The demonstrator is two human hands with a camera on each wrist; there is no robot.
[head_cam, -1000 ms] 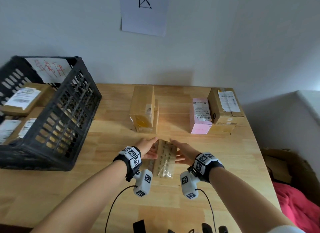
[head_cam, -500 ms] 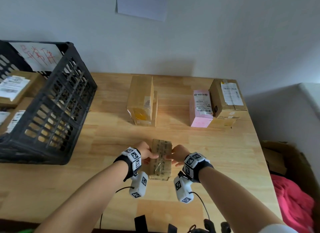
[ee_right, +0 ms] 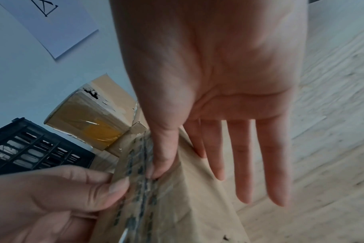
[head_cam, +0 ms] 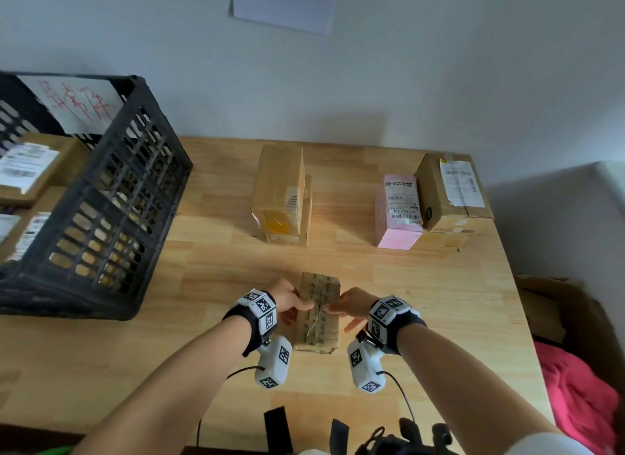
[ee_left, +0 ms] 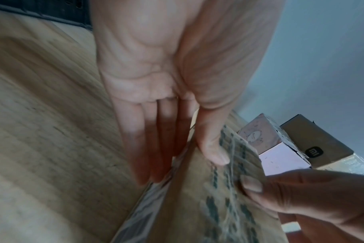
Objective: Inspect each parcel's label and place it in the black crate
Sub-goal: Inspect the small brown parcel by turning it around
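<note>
The black crate point(head_cam: 111, 197) at the table's left end already holds several labelled brown parcels, so part of the sorting looks done. Three parcels wait on the wooden table point(head_cam: 209, 319) to the right of the crate: a tall brown box point(head_cam: 280, 197) nearest it, then a pink box point(head_cam: 399, 214) touching a larger brown carton point(head_cam: 449, 197) farthest from the crate, both of those with white labels facing up. A fourth, the small taped parcel point(head_cam: 319, 310), is in hand, right of the crate and nearer the person than the other three. It shows printed tape along its top but no white label there, so the label check probably still lies ahead of it, likely by turning it over.

Both forearms reach in from the near edge and meet over this parcel. The left hand point(head_cam: 287, 300) pinches its left side, thumb on the taped top and straight fingers point(ee_left: 148, 148) laid down the flank. The right hand point(head_cam: 351, 305) mirrors it: its thumb presses the top by the tape seam while the fingers point(ee_right: 241, 156) hang straight beside the right face. Whether the parcel rests on the table or is just lifted is hard to tell from the blurred wrist views.
</note>
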